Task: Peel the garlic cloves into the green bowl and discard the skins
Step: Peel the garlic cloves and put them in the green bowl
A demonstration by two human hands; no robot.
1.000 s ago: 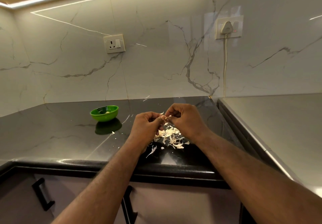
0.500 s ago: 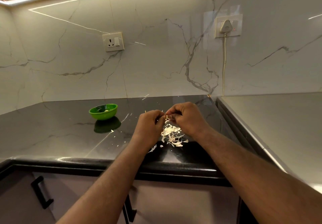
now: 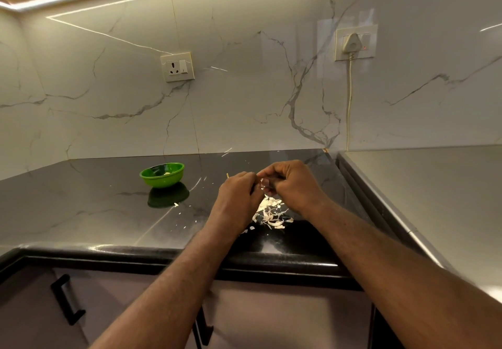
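Left hand point(image 3: 239, 195): fingers curled, pinches the garlic clove point(image 3: 264, 184) from the left side.
Right hand point(image 3: 294, 185): fingers curled, grips the same clove from the right.
Clove position: between the fingertips of both hands, above the counter point(image 3: 95, 204), mostly hidden.
Skins point(image 3: 271, 215): pale heap on the black counter, just under the hands.
Green bowl point(image 3: 162, 176): on the counter, well apart to the left; something pale lies inside.
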